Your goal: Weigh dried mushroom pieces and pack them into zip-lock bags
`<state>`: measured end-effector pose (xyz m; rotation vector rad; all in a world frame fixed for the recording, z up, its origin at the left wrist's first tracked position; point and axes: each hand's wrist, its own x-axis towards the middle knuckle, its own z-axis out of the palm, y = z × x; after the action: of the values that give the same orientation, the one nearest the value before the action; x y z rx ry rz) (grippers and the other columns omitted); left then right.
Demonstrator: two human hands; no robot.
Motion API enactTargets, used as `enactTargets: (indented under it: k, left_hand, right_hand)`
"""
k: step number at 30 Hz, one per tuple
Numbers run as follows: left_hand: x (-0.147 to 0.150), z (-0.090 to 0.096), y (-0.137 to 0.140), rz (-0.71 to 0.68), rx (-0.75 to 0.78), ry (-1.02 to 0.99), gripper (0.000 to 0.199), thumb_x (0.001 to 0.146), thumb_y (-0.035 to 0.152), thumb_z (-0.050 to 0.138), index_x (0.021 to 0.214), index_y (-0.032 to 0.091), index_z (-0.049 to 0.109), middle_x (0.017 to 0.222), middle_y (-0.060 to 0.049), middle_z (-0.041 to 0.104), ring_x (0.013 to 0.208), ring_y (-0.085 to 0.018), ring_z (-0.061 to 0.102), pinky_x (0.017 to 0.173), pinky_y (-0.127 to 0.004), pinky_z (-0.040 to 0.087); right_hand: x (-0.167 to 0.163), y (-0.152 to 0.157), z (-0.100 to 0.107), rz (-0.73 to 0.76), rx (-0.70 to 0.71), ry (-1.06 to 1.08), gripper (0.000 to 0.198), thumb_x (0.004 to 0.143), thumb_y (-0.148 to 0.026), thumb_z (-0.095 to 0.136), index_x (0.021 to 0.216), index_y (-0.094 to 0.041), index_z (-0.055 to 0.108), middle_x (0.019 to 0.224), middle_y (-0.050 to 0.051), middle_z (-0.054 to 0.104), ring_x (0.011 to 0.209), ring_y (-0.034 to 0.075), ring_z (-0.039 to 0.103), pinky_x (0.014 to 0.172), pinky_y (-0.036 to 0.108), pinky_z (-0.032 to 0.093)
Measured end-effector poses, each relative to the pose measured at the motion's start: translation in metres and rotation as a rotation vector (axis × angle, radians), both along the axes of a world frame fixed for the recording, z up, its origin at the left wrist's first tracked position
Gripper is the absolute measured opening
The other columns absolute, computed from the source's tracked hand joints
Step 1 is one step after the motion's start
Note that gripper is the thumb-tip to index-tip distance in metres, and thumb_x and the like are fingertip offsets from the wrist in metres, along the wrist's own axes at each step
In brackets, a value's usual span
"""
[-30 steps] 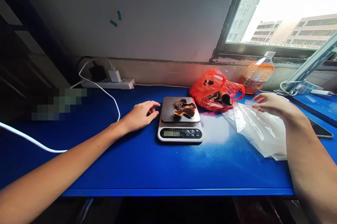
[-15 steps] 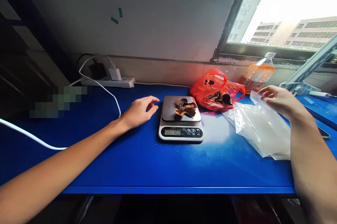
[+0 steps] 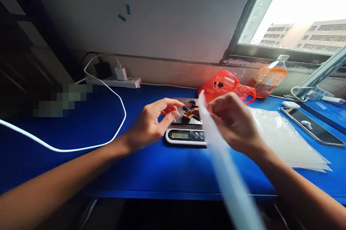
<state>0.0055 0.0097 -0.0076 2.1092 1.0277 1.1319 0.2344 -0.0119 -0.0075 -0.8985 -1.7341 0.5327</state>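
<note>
In the head view, a clear plastic bag [image 3: 220,147] hangs from the pinched fingers of my right hand [image 3: 234,120], blurred by motion and covering the right part of a kitchen scale [image 3: 171,136]. Brown dried pieces [image 3: 190,111] that look like mushroom or peel lie on the scale's metal plate. My left hand [image 3: 159,118] is over the left edge of the scale, thumb and fingers apart, holding nothing. Behind my right hand sits a red plastic bag [image 3: 216,91] with more dark dried pieces in it, partly hidden.
A stack of clear bags [image 3: 286,140] lies at the right, beside a phone [image 3: 313,125] with white earbud items on it. An orange drink bottle [image 3: 270,78] stands by the window. At the back left, a power strip [image 3: 129,82] has a white cable [image 3: 119,96] looping across the blue table [image 3: 151,172].
My right hand has lifted a clear bag off the stack and carried it left to the scale. My left hand has moved right, over the scale's edge. The phone has come into view.
</note>
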Motion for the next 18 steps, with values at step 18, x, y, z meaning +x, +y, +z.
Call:
enactTargets:
  k: [18]
  left_hand:
    - [0.011, 0.001, -0.001, -0.386, -0.621, -0.170, 0.027, 0.088, 0.041, 0.060, 0.105, 0.021, 0.065, 0.102, -0.007, 0.072, 0.091, -0.024, 0.069, 0.076, -0.035, 0.058]
  right_hand:
    - [-0.048, -0.013, -0.023, 0.226, -0.444, 0.375, 0.032, 0.079, -0.031, 0.068, 0.081, -0.024, 0.037, 0.071, -0.007, 0.051, 0.055, 0.009, 0.057, 0.048, 0.022, 0.046]
